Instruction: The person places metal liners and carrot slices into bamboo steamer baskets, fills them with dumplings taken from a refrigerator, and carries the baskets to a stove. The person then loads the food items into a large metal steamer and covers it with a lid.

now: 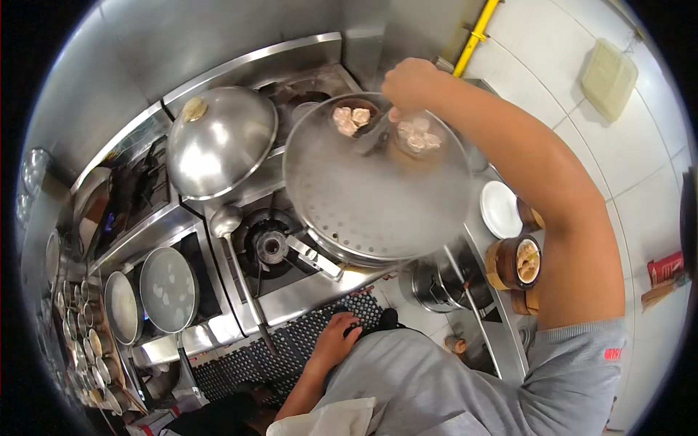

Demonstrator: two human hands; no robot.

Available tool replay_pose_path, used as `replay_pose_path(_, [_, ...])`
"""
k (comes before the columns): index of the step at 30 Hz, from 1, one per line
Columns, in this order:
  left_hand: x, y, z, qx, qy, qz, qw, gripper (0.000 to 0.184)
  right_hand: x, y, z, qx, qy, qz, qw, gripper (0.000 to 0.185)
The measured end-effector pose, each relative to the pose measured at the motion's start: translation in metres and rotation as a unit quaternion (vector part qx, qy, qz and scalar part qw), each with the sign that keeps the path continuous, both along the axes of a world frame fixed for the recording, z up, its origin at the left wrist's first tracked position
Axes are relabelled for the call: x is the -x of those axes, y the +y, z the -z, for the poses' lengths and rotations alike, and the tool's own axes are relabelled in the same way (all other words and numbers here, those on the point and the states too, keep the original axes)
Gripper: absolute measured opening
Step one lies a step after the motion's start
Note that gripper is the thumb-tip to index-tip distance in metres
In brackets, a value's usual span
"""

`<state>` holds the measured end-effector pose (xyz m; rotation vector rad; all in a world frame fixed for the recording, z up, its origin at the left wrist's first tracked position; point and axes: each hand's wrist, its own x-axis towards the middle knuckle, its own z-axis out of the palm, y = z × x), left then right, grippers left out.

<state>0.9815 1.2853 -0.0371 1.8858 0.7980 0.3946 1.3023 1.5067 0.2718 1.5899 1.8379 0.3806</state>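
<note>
My right hand (411, 86) reaches over the far side of a large round steamer (342, 218) with a perforated plate. It is closed on a greyish flat utensil (374, 136), whose exact kind is blurred by steam. On either side of the utensil are two small containers of pale dumplings: dumplings (350, 118) to the left and dumplings (417, 136) to the right. Thick steam veils much of the plate. My left hand (337, 338) hangs low beside my body, fingers loosely bent and partly apart, holding nothing visible.
A domed metal lid (222, 145) lies left of the steamer. A long-handled ladle (236, 251) rests by a bare burner (271, 247). Two pans (169, 289) stand farther left. At right are a white plate (502, 209), a small bamboo steamer (502, 263) and a metal pot (429, 287).
</note>
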Motion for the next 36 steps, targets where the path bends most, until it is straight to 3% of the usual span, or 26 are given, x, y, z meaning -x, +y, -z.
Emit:
replay_pose_path(3, [-0.008,0.003,-0.006,0.029,0.011,0.014,0.999,0.026,-0.008,-0.017,-0.013,-0.006,0.021,-0.007,1.0,0.048])
replay_pose_path(5, [-0.013,0.004,-0.002,-0.06,0.007,0.03,0.998,0.024,-0.015,-0.066,-0.044,-0.058,0.072,0.032,0.995,0.052])
replay_pose_path(6, [-0.019,0.004,0.0,-0.052,-0.002,0.082,0.995,0.024,-0.029,-0.085,-0.053,-0.068,0.068,0.053,0.994,0.055])
replay_pose_path(7, [-0.023,0.005,0.001,0.008,0.011,0.065,0.998,0.024,-0.042,-0.111,-0.065,-0.082,0.087,0.076,0.99,0.057])
replay_pose_path(9, [-0.036,0.009,-0.003,0.068,0.029,0.064,0.995,0.024,-0.059,-0.174,-0.094,-0.073,0.117,0.167,0.976,0.061])
replay_pose_path(11, [-0.056,0.014,-0.015,0.015,0.001,0.119,0.993,0.024,-0.073,-0.222,-0.14,0.058,0.158,0.421,0.892,0.07])
replay_pose_path(13, [-0.088,0.015,-0.034,0.021,-0.013,0.166,0.986,0.024,-0.105,-0.319,-0.106,-0.265,0.232,0.265,0.897,0.059])
replay_pose_path(15, [-0.119,0.012,-0.038,0.02,-0.04,0.235,0.971,0.024,-0.136,-0.393,-0.098,-0.32,0.214,0.322,0.865,0.058])
replay_pose_path(19, [-0.205,-0.005,-0.079,0.011,-0.084,0.304,0.949,0.023,-0.149,-0.526,-0.072,-0.379,0.185,0.397,0.815,0.053])
replay_pose_path(21, [-0.262,-0.015,-0.1,-0.019,-0.135,0.3,0.944,0.025,-0.147,-0.573,-0.057,-0.419,0.175,0.459,0.763,0.06])
replay_pose_path(23, [-0.328,-0.021,-0.118,-0.003,-0.116,0.287,0.951,0.031,-0.14,-0.594,-0.053,-0.428,0.21,0.579,0.661,0.054])
replay_pose_path(24, [-0.365,-0.022,-0.128,0.017,-0.105,0.275,0.956,0.032,-0.14,-0.605,-0.044,-0.431,0.214,0.575,0.661,0.054])
replay_pose_path(26, [-0.438,-0.025,-0.142,0.101,-0.113,0.256,0.955,0.038,-0.144,-0.63,-0.011,-0.506,0.384,0.521,0.57,0.046])
replay_pose_path(27, [-0.471,-0.027,-0.144,0.165,-0.13,0.247,0.946,0.042,-0.147,-0.64,0.004,-0.48,0.38,0.542,0.575,0.044])
replay_pose_path(29, [-0.522,-0.028,-0.153,0.251,-0.061,0.231,0.938,0.05,-0.148,-0.649,0.032,-0.464,0.398,0.593,0.525,0.042])
replay_pose_path(31, [-0.56,-0.032,-0.153,0.233,-0.036,0.206,0.95,0.051,-0.168,-0.675,0.077,-0.451,0.349,0.573,0.589,0.04])
replay_pose_path(32, [-0.573,-0.034,-0.154,0.222,-0.006,0.183,0.958,0.051,-0.18,-0.677,0.088,-0.451,0.355,0.571,0.587,0.04])
replay_pose_path(34, [-0.593,-0.033,-0.152,0.184,0.007,0.168,0.968,0.05,-0.198,-0.68,0.109,-0.41,0.411,0.634,0.511,0.046])
replay_pose_path(36, [-0.605,-0.037,-0.14,0.099,0.005,0.165,0.981,0.041,-0.231,-0.688,0.149,-0.395,0.483,0.592,0.51,0.051])
